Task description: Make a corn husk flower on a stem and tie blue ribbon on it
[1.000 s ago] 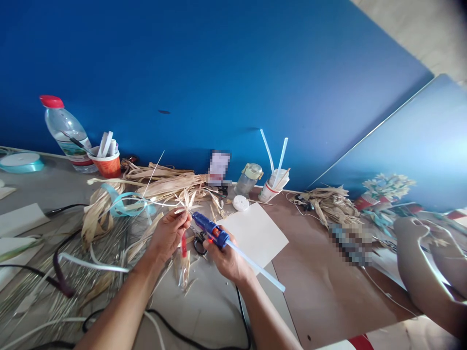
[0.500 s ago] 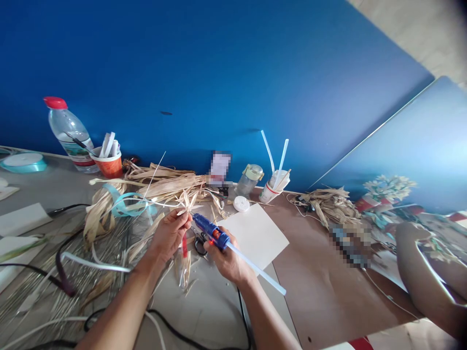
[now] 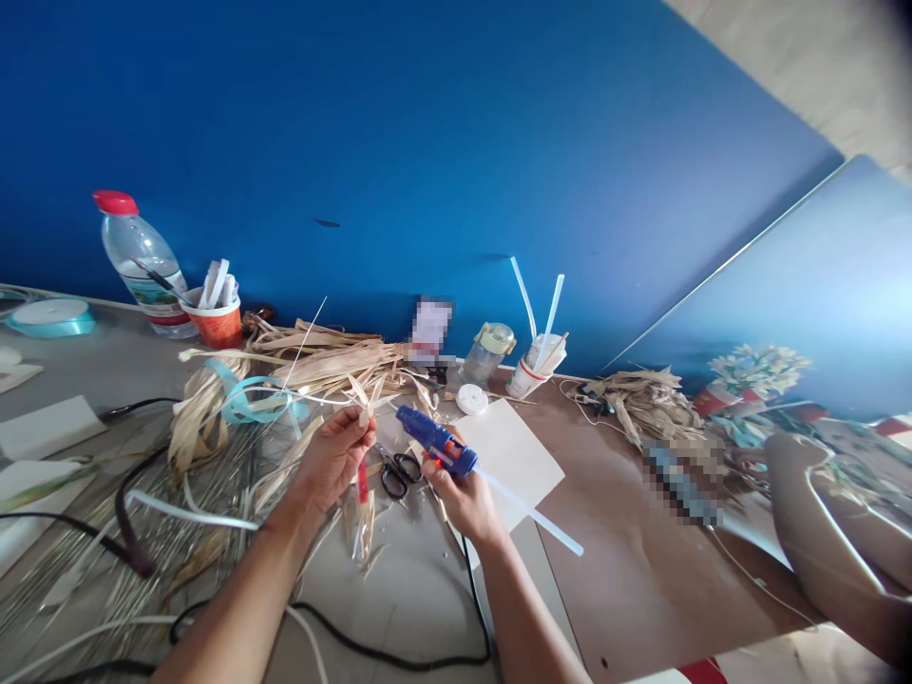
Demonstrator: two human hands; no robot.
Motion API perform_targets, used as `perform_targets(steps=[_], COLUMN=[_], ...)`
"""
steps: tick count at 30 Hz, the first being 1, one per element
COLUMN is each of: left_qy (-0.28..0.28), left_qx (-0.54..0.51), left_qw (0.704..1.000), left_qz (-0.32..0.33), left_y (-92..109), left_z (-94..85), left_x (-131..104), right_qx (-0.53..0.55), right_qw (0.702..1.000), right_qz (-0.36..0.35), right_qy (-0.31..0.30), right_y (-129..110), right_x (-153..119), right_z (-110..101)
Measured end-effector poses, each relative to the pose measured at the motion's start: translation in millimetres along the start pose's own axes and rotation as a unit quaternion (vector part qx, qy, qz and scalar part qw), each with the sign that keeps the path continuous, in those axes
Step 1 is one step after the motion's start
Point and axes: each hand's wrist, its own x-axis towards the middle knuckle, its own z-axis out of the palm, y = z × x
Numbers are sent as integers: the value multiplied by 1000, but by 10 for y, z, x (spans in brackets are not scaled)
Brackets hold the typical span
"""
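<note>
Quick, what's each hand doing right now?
Left hand: closed, pinching a pale flower-like piece at the fingertips.
Right hand: closed around a blue glue gun.

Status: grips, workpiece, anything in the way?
Left grip pinching pale husk flower. Right grip around blue glue gun, held apart from flower. Black-handled scissors lying between the grips.

A pale, pointed dried-husk flower (image 3: 366, 412) splays towards twelve o'clock; just apart, at its four o'clock, a blue-and-orange plastic glue gun (image 3: 433, 439) points towards ten, its translucent rod-shaped glue stick (image 3: 534, 515) towards four.
</note>
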Motion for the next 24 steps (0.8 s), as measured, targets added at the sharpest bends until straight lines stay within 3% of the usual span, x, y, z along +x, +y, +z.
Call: perform_targets(steps=[6, 10, 13, 16, 24], left_qy=[-4, -16, -33, -50, -80], left_qx=[-28, -39, -37, -28, -33], left_qw=[1000, 999, 999, 998, 996], left_qz=[-10, -5, 2, 9, -8], left_y=[0, 13, 14, 5, -21], left_z=[1, 10, 6, -9, 0], left_x=[-5, -12, -16, -19, -36], right_qx=[25, -79, -194, -279, -388], right_qw=[990, 981, 963, 945, 911], right_qz=[96, 87, 37, 1, 6], right_qy=[100, 153, 183, 173, 137], right_y=[84, 11, 75, 240, 565], right_x=[48, 80, 14, -131, -412], right_z=[-110, -256, -344, -400, -422])
